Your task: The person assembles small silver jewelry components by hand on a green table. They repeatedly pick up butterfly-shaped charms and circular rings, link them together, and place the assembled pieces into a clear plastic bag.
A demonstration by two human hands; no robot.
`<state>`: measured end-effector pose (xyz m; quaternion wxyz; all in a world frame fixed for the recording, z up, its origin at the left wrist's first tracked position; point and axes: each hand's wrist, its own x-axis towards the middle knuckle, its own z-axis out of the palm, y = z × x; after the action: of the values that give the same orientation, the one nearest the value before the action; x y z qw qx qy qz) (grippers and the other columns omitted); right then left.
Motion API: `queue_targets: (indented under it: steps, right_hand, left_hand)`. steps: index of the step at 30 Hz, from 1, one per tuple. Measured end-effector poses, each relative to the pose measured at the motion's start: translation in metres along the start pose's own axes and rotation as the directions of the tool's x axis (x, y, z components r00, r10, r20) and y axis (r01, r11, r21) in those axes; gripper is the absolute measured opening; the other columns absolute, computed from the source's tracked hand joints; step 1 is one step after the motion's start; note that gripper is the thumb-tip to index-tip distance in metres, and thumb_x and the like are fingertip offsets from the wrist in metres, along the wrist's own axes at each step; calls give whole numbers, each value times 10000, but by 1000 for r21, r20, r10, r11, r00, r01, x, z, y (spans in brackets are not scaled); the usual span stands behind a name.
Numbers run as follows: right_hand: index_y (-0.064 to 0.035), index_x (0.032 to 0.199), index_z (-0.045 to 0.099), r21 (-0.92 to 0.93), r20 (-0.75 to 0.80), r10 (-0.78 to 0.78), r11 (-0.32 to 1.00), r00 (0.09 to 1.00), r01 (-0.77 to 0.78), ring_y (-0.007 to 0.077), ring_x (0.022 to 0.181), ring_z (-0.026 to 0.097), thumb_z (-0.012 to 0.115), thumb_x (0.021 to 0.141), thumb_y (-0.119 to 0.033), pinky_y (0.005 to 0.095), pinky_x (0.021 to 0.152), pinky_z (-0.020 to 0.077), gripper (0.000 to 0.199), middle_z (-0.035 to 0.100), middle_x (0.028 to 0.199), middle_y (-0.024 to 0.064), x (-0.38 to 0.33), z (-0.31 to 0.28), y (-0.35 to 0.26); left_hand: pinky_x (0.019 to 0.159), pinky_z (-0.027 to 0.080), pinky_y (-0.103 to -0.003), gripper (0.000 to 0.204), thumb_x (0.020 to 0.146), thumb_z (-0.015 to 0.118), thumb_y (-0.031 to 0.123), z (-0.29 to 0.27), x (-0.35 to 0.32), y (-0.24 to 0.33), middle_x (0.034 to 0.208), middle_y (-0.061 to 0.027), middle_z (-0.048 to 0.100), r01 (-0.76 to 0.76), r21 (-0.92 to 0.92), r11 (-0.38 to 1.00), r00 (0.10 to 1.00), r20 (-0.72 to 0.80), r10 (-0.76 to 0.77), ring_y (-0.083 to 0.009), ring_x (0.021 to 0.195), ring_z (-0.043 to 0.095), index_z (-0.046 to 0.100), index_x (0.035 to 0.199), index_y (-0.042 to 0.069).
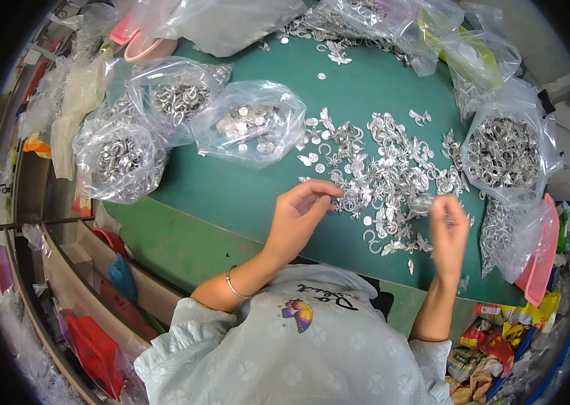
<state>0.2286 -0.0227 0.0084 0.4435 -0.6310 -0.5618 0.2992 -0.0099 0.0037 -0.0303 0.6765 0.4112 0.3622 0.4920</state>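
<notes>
A loose heap of silver metal charms [393,162], with butterfly, flower, ring and disc shapes, lies spread on the green tabletop. At its near left edge is my left hand [304,214], its fingers reaching toward the pieces and thumb apart from them; I make out nothing held. On the heap's right side my right hand [449,219] is closed in a pinch. A shiny silver metal piece [421,204] shows at its fingertips, blurred, so its exact shape is unclear.
Clear bags of silver parts stand at left, including a bag of discs [248,125]. Another bag of rings [503,154] stands at right, above a pink tray [540,253]. More bags line the far edge. Open drawers [106,270] lie lower left.
</notes>
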Motion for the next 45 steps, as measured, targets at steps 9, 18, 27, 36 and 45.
queue_targets:
  steps: [9,18,27,36,45]
  right_hand:
    - [8,722,459,-84,-18,160,983,987,-161,59,632,357,497,873,-119,227,548,313,200,439,649,-23,-1,-39,40]
    - [28,779,503,-498,-167,62,856,984,-138,234,472,363,479,874,-120,319,475,330,177,493,567,139,-8,-56,49]
    - [26,724,510,-636,-131,157,744,979,-204,97,511,402,555,844,-158,296,478,329,224,432,547,-7,-9,-94,74]
    - [-62,799,508,465,56,359,816,932,-343,-7,490,231,496,896,-197,169,416,166,167,332,587,-82,-22,-116,67]
    - [-53,839,486,607,61,294,747,954,-269,20,475,257,489,899,-205,169,413,188,163,383,612,-38,-27,-95,45]
  left_hand:
    - [733,430,-256,183,763,561,-49,12,-4,1,983,-90,563,-257,582,771,963,222,154,-168,868,548,587,931,18]
    - [885,391,-368,302,732,614,1,14,28,6,1150,-133,500,-450,813,370,883,342,322,-316,1055,479,553,1027,32]
    - [922,371,-392,420,733,618,37,9,98,4,1230,-188,409,-470,878,87,881,460,114,-359,1126,416,490,1133,39]
    - [883,374,-383,332,688,548,-57,11,93,-2,1140,-136,460,-492,845,209,870,472,142,-313,1065,449,558,1002,50]
    - [952,296,-428,344,713,585,4,30,71,14,1191,-133,443,-536,844,12,831,525,184,-300,1121,419,551,1052,52]
